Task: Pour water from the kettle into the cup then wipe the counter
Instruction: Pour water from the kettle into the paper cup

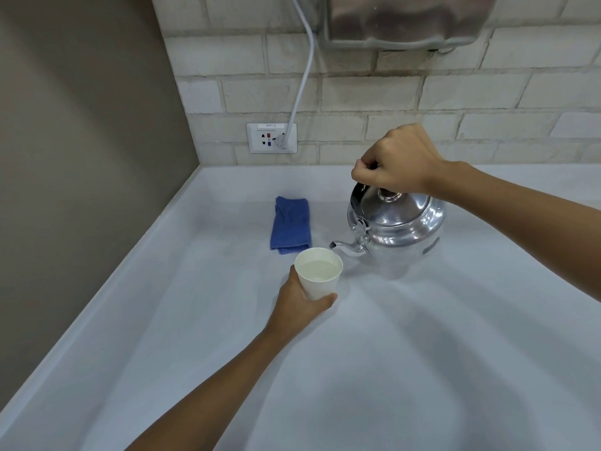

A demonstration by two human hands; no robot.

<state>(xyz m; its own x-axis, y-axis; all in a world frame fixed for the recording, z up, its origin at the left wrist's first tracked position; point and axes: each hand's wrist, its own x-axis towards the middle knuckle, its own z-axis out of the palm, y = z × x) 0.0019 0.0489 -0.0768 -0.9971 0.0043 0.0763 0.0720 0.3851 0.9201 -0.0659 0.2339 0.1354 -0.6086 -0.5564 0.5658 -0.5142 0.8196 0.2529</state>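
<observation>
A shiny metal kettle point(398, 224) stands upright on the white counter point(422, 353), its spout pointing left toward the cup. My right hand point(398, 161) is closed around the kettle's handle above the lid. A white paper cup point(318, 277) holds water nearly to the rim and sits just left of the spout tip. My left hand point(300, 307) grips the cup from below and the near side. A folded blue cloth point(290, 230) lies flat on the counter behind the cup, left of the kettle.
A brick-tile wall runs along the back with a power socket point(271, 138) and a white cable point(304, 76) plugged in. A metal appliance point(403, 19) hangs on the wall above. A brown wall point(81, 157) borders the counter's left edge.
</observation>
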